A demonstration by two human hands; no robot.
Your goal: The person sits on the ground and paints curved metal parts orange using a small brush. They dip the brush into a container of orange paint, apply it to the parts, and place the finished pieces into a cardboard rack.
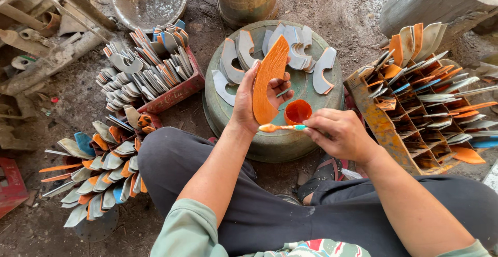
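Seated on the ground, left hand grips an orange blade upright while right hand pinches a paint-loaded brush beside the paint cup.

We see the curved blade in our left hand coated in glossy wet orange paint, while the brush in our right hand has a smooth plastic-looking teal handle and paint-soaked orange bristles. The round drum top before us is dull green painted metal, scuffed and matt, and the bare grey blades lying on it at twelve o'clock look like unpolished sheet metal. At three o'clock the divided crate is rough, orange-smeared and rusty-looking, our trousers are soft matt dark cloth, and the ground is gritty dirt.
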